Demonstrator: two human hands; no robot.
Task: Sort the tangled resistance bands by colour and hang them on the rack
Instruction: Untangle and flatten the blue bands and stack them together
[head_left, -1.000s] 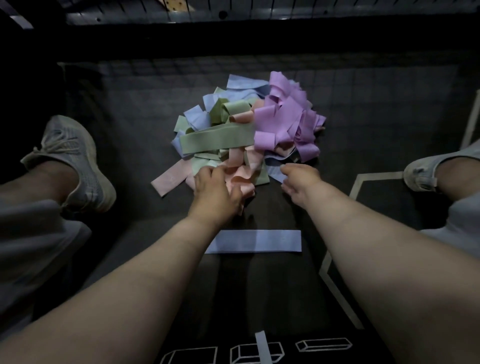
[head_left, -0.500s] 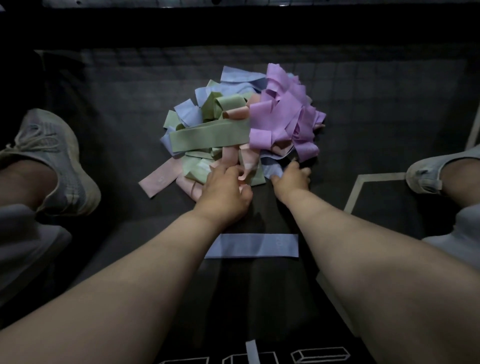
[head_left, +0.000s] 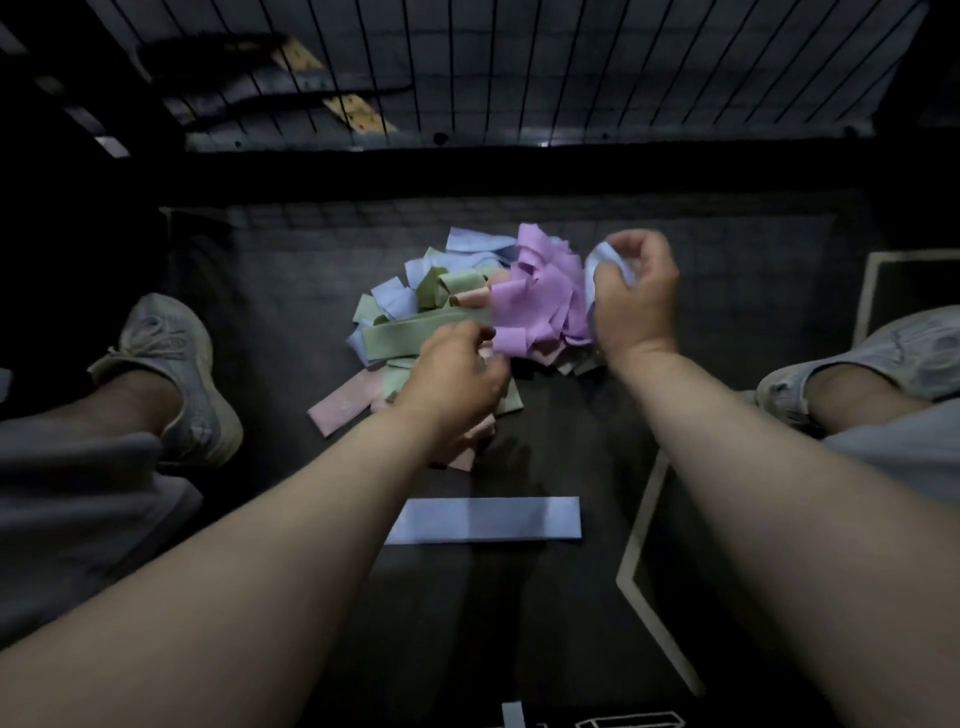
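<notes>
A tangled pile of resistance bands lies on the dark mat (head_left: 270, 270): purple bands (head_left: 540, 296) on the right, green bands (head_left: 415, 338) across the middle, blue bands (head_left: 467, 244) at the back, pink bands (head_left: 343, 408) at the near left. My right hand (head_left: 631, 299) is raised beside the purple clump and is closed on a blue band (head_left: 602, 262). My left hand (head_left: 457, 379) rests on the pile's near edge, fingers curled over pink and green bands; its grip is hidden. One flat blue band (head_left: 485, 519) lies apart, nearer to me.
My legs and grey shoes flank the pile, left shoe (head_left: 176, 374) and right shoe (head_left: 857, 358). A wire grid rack (head_left: 519, 67) stands beyond the mat's far edge. White lines (head_left: 639, 525) mark the floor at the right.
My right hand rose from the pile's near edge to its right side, pulling a blue band up. My left hand shifted slightly forward. The camera tilted up, showing the wire grid.
</notes>
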